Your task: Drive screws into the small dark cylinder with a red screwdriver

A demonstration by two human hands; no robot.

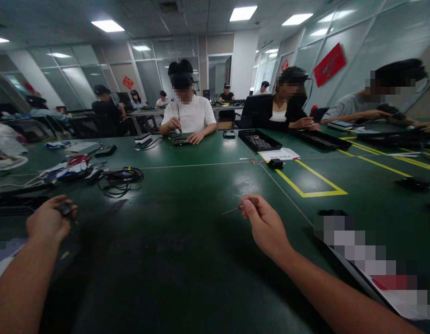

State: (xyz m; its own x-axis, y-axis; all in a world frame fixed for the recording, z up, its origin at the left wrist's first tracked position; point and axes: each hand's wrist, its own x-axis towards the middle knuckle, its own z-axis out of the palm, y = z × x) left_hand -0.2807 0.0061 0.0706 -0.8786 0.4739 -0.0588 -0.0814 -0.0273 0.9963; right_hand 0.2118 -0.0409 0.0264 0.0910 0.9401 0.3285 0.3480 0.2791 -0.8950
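Note:
My right hand (262,225) is closed around the reddish handle of a small screwdriver (232,210), whose thin metal shaft points left above the green table (173,260). On the left side, my left hand (48,220) grips a small dark object (65,208); its kind is too dim to make out, and the fingers cover part of it. Both hands are held above the tabletop, well apart from each other. A coiled black cable (121,181) lies beyond my left hand.
Black trays (258,140) with small parts stand at the far right, near a small black block (275,163) and yellow tape outlines (322,193). Tangled gloves and cables (74,169) lie at the left. Across the table, a person in white (189,113) works with a tool.

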